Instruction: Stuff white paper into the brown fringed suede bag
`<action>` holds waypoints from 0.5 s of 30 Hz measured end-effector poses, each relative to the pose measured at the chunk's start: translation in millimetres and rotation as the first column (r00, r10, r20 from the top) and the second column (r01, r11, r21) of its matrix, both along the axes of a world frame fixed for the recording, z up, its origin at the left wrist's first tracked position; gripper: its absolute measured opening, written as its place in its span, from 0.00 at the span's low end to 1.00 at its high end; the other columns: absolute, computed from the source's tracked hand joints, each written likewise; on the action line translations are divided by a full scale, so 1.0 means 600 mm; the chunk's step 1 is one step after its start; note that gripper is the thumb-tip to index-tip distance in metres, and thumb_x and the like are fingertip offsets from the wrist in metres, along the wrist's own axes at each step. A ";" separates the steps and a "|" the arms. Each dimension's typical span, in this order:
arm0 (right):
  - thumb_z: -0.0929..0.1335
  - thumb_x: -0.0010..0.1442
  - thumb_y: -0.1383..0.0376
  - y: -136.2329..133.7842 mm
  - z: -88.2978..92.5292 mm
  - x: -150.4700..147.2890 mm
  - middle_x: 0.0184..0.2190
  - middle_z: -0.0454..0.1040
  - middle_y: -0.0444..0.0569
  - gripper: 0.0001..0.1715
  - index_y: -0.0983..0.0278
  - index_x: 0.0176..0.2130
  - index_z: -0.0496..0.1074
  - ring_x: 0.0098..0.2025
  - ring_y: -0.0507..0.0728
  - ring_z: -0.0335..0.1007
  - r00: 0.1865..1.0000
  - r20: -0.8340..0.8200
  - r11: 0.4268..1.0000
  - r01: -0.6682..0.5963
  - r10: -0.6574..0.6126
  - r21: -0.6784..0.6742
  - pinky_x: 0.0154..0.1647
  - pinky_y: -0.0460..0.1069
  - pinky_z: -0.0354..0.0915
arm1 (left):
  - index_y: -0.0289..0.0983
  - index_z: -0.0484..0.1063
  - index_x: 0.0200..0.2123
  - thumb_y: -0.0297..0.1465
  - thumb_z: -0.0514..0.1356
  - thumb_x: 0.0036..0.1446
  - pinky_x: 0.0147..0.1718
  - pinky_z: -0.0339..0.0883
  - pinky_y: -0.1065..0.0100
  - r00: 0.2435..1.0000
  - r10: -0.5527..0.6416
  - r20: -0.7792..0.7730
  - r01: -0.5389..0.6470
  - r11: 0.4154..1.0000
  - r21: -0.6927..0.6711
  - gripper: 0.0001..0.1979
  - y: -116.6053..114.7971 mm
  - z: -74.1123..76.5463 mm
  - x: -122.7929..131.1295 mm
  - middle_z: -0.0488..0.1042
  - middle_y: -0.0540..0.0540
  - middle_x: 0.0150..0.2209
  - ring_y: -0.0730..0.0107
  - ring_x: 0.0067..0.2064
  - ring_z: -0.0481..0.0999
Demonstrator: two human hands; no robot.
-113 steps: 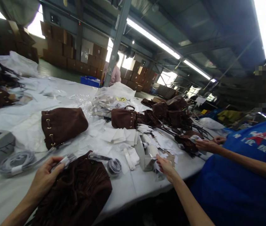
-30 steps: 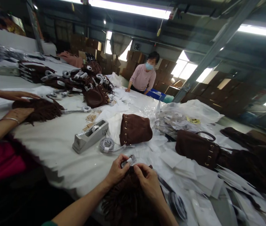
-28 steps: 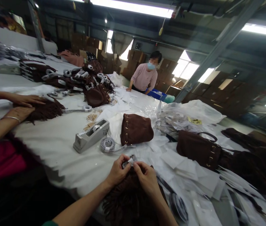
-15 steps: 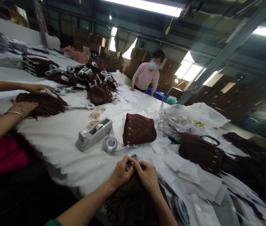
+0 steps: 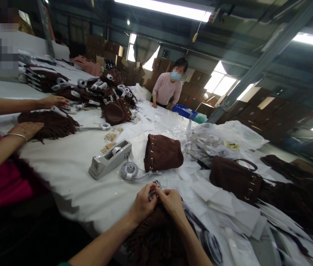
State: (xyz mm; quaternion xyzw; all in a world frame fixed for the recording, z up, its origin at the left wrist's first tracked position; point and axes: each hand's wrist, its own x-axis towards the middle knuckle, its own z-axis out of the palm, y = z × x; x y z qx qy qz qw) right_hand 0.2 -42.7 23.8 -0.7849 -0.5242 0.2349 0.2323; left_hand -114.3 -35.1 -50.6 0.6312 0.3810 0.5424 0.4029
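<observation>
A brown fringed suede bag point(image 5: 156, 236) lies at the near table edge under my hands. My left hand point(image 5: 141, 207) and my right hand point(image 5: 170, 201) meet above it, fingers pinched together on a small grey wrapped strap end point(image 5: 153, 186) at the bag's top. A coiled wrapped strap point(image 5: 210, 245) lies just to the right of the bag. Another brown bag point(image 5: 163, 153) sits a little farther back, with a grey strap coil point(image 5: 128, 170) beside it.
A grey tape dispenser point(image 5: 109, 159) stands left of centre on the white table point(image 5: 70, 170). A person in pink at the left presses a fringed bag point(image 5: 48, 123). More brown bags point(image 5: 235, 179), white paper sheets point(image 5: 228, 203) and a plastic bag point(image 5: 223, 140) fill the right. Another person point(image 5: 167, 87) stands far back.
Since 3.8 s ago my view swung left and my right hand joined the left on the strap end. Over the last second both hands closed tighter round it.
</observation>
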 end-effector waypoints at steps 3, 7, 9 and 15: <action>0.68 0.49 0.46 0.006 -0.006 0.011 0.11 0.56 0.39 0.29 0.64 0.13 0.62 0.17 0.48 0.51 0.991 -0.133 1.000 -0.028 0.027 -0.008 0.19 0.45 0.45 | 0.37 0.71 0.40 0.27 0.56 0.54 0.41 0.68 0.67 0.999 0.017 0.035 -0.014 0.994 -0.110 0.10 0.000 0.013 0.000 0.78 0.46 0.37 0.66 0.39 0.76; 0.68 0.50 0.51 0.010 -0.019 0.029 0.12 0.64 0.42 0.23 0.67 0.17 0.71 0.16 0.47 0.55 0.958 -0.278 0.996 -0.079 0.067 -0.031 0.18 0.43 0.48 | 0.36 0.73 0.38 0.31 0.57 0.55 0.37 0.68 0.68 0.996 0.036 0.076 -0.019 0.976 -0.217 0.09 0.000 0.021 0.002 0.79 0.47 0.34 0.66 0.36 0.77; 0.69 0.50 0.53 0.010 -0.025 0.034 0.13 0.67 0.44 0.22 0.68 0.19 0.73 0.16 0.47 0.56 0.948 -0.312 0.997 -0.075 0.062 -0.031 0.18 0.43 0.50 | 0.36 0.74 0.38 0.33 0.58 0.54 0.37 0.68 0.68 0.994 0.048 0.101 -0.022 0.970 -0.244 0.10 0.001 0.019 0.004 0.79 0.47 0.34 0.66 0.36 0.77; 0.70 0.49 0.51 0.004 -0.029 0.033 0.13 0.67 0.44 0.22 0.68 0.20 0.71 0.16 0.48 0.58 0.925 -0.380 1.000 -0.017 0.021 0.013 0.17 0.43 0.52 | 0.36 0.74 0.39 0.33 0.59 0.54 0.37 0.68 0.67 0.993 0.068 0.098 -0.043 0.972 -0.230 0.10 0.001 0.014 0.009 0.79 0.46 0.34 0.66 0.35 0.76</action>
